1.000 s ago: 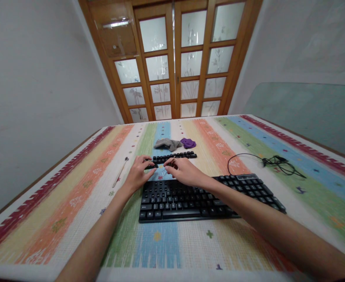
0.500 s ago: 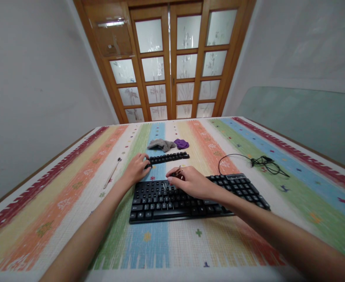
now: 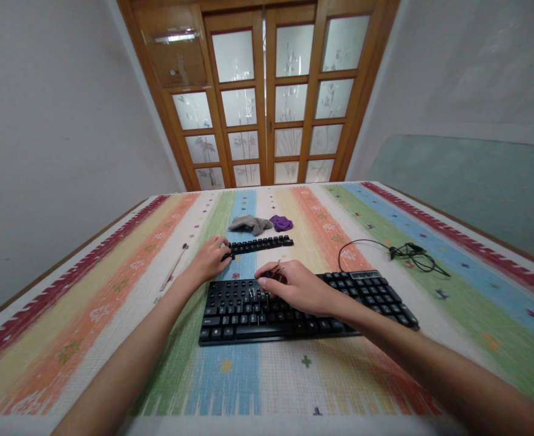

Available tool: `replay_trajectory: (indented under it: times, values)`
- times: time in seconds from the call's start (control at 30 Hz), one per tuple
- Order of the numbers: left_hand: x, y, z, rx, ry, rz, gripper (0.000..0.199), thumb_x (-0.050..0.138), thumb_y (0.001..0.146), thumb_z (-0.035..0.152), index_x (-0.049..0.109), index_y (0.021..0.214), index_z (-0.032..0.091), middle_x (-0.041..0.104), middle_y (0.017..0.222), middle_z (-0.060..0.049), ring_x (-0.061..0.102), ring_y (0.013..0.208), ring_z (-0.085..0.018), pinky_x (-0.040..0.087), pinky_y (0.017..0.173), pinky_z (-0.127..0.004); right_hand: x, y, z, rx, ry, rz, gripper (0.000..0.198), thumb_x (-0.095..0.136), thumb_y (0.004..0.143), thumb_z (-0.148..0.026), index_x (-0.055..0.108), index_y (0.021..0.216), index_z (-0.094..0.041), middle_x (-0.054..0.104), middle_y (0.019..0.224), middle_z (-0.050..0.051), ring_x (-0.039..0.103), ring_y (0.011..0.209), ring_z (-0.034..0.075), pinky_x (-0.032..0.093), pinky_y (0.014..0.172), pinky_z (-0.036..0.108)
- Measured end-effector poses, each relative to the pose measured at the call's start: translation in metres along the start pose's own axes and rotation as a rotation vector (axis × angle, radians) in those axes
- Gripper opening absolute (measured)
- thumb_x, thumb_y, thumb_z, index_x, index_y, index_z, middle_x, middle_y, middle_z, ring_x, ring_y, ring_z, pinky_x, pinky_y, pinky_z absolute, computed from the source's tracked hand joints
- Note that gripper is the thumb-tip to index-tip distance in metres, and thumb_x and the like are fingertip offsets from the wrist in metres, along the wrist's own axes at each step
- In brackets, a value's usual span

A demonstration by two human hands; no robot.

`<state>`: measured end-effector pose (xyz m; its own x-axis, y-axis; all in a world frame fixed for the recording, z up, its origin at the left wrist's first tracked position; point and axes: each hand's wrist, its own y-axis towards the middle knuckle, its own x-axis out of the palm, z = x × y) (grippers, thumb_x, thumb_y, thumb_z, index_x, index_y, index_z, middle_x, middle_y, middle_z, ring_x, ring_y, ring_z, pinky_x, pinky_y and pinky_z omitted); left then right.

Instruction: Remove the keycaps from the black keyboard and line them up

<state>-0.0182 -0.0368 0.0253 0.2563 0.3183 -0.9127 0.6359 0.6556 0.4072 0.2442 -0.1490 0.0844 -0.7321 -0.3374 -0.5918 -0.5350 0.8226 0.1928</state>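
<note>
A black keyboard [image 3: 276,330] lies before me, with many keycaps gone from its upper left part, leaving bare switches. Over that part is my right hand [image 3: 296,284], closed around what looks like a keycap puller [image 3: 282,276] with a dark reddish-brown handle. Thin wires [image 3: 252,293] stick out below its fingers, above the switches. Beyond the keyboard, loose black keycaps [image 3: 262,244] stand in rows on the cloth. At the left end of these rows my left hand [image 3: 210,259] pinches a black keycap [image 3: 228,255], partly hidden by the fingers.
A grey cloth [image 3: 251,224] and a purple cloth [image 3: 281,223] lie behind the keycap rows. To the left is a slim brush [image 3: 174,266] with a dark head. The coiled keyboard cable [image 3: 412,251] rests at the right. A striped tablecloth [image 3: 126,290] covers the table.
My left hand has shifted slightly left at the end of the keycap rows. My right hand has moved slightly left and down, with the puller still in it.
</note>
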Motion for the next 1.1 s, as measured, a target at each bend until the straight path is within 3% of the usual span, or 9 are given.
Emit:
replay_trajectory:
  times: [0.5,0.77,0.9,1.0,1.1]
  values:
    - [-0.001,0.001,0.007,0.004,-0.003,0.041,0.009,0.061,0.085,0.020,0.067,0.089,0.018,0.061,0.101,-0.010,0.055,0.094,-0.026,0.049,0.085,-0.042,0.003,0.002,0.001,0.008,-0.019,-0.037,0.024,0.055,0.092,-0.027,0.073,0.101,-0.013,0.074,0.088,0.007,0.065,0.076,0.017,0.046,0.071,0.029]
    - [-0.010,-0.025,0.037,-0.044,-0.151,0.142,0.018,0.051,0.095,0.028,0.066,0.100,0.018,0.060,0.091,-0.007,0.057,0.089,-0.022,0.049,0.081,-0.037,0.015,0.007,0.011,0.025,-0.028,-0.095,0.022,0.057,0.092,-0.029,0.073,0.096,-0.013,0.070,0.072,0.003,0.060,0.063,0.013,0.043,0.061,0.025]
    - [-0.011,-0.039,0.049,-0.056,-0.222,0.110,0.019,0.052,0.096,0.031,0.066,0.094,0.018,0.058,0.082,-0.004,0.056,0.081,-0.020,0.047,0.075,-0.034,0.024,0.012,0.024,0.106,0.147,-0.079,0.023,0.054,0.093,-0.029,0.069,0.087,-0.013,0.071,0.080,0.006,0.062,0.064,0.013,0.048,0.061,0.026]
    - [-0.012,-0.040,0.053,-0.049,-0.251,0.088,0.018,0.051,0.096,0.030,0.066,0.095,0.019,0.059,0.082,-0.004,0.056,0.079,-0.019,0.047,0.075,-0.033,0.031,0.015,0.029,0.219,0.294,-0.070,0.023,0.053,0.094,-0.030,0.065,0.086,-0.012,0.069,0.073,0.006,0.061,0.059,0.013,0.050,0.058,0.026]
    - [-0.012,-0.039,0.055,-0.044,-0.238,0.084,0.018,0.051,0.096,0.029,0.066,0.100,0.019,0.060,0.085,-0.004,0.056,0.079,-0.019,0.047,0.077,-0.033,0.037,0.017,0.024,0.178,0.218,-0.017,0.022,0.054,0.094,-0.030,0.065,0.086,-0.013,0.068,0.070,0.004,0.062,0.060,0.014,0.049,0.060,0.026]
